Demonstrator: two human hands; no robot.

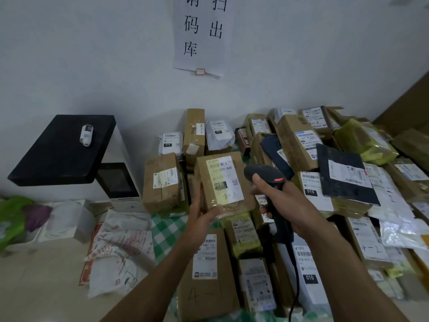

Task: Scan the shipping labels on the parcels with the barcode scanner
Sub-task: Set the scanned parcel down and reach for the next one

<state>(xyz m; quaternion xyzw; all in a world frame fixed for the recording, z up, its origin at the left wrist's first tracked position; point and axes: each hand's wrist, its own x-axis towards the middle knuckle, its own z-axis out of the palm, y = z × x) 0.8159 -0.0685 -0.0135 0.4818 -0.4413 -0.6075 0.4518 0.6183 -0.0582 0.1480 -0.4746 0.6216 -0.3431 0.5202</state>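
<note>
Both hands are busy. My left hand holds a small cardboard parcel by its lower left corner, thumb up the left edge and fingers curled underneath, so it is lifted above the pile and tilted with its face towards me. Its shipping label faces up; I can read "031-A60" in print and "3-3" written by hand, with a yellowish strip down the label's left half.

My right hand is wrapped round the grip of the black barcode scanner, with one finger lying forward along the head. The head sits just beside the parcel's right edge and points leftwards at the label. An orange-red mark shows on top of the head, and the black cable drops from the grip across the parcels below.

Under my arms lies a long brown box marked "4-1" on a green checked cloth. More labelled boxes and bags are heaped to the right, among them a black mailer and a yellow-green bag. On the left of the counter stands a white machine with a black lid, a small white bottle lying on it. A paper sign with Chinese characters hangs on the wall.
</note>
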